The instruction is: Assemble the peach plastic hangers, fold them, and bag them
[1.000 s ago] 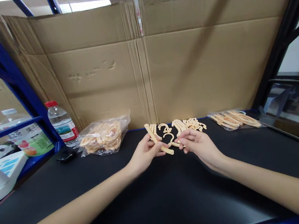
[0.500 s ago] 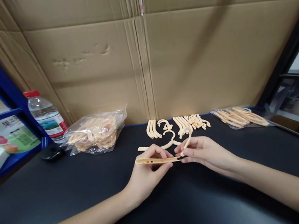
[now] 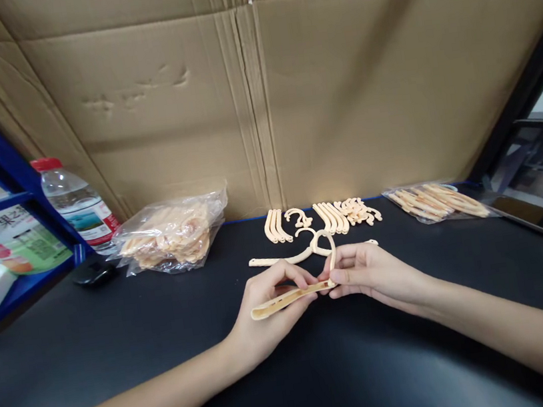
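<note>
"Two pieces are in play, one to each hand. The left hand [image 3: 276, 290] pinches an arm piece [image 3: 270, 307] between thumb and fingers, its hollow side showing."

"And the right?"

"The right hand [image 3: 370, 277] has a hook [image 3: 333, 249] between thumb and fingertips, standing up, its foot against the end of the arm piece. I can't tell from where I stand whether they've locked."

"Where are they holding all this?"

"Over the black table [image 3: 297, 388], right in front of a hanger [image 3: 287, 259] lying on it."

"Is that one whole?"

"I'd say so. It has its hook end, one arm running left, and a tip peeking out past the right hand, which hides the stretch between."

"So one looks finished and one is partway?"

"That's my reckoning. The pair in the fingers shows a single arm, no second."

"What's left?"

"Plenty. Along the back there's a left row of arms [image 3: 275, 226], a right row of arms [image 3: 330, 217], a few curved bits [image 3: 297, 216] between the rows, and a heap of small pieces [image 3: 361, 211], too jumbled to count. I see none of them joined."

"And the bags?"

"The left bag [image 3: 170, 238] is bulky with pale parts; the right bag [image 3: 436, 202] lies flatter, with slimmer ones. Whether any are assembled, the plastic hides."
</note>
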{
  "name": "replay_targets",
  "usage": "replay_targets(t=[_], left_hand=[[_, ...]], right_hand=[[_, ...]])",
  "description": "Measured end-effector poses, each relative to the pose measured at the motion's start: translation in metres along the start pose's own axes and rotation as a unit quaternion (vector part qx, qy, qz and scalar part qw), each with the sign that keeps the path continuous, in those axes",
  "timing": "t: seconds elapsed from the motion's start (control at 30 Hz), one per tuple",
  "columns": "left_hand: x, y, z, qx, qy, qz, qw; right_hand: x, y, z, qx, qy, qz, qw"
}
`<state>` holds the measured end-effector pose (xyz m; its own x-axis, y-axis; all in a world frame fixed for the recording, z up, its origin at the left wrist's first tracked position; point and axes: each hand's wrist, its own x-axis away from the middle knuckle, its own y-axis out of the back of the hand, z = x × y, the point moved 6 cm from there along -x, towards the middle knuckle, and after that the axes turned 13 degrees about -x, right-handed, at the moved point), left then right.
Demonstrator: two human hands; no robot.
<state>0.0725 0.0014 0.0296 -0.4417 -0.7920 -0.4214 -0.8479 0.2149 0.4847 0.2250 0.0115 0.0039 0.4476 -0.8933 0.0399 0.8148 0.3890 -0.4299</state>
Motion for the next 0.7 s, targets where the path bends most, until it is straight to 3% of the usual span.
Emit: replay_targets(t=[0.4,0.7], left_hand=[[0.0006,0.0023,-0.0026,-0.018,-0.003,-0.026,0.999],[0.0059,-0.0067,0.0056,0.072,0.057,-0.021,0.996]], right_hand=[[0.0032,-0.0076,0.007,0.073,0.092,-0.046,0.992],[0.0046,-0.0089,0.0078,0.084,0.123,-0.057,0.987]])
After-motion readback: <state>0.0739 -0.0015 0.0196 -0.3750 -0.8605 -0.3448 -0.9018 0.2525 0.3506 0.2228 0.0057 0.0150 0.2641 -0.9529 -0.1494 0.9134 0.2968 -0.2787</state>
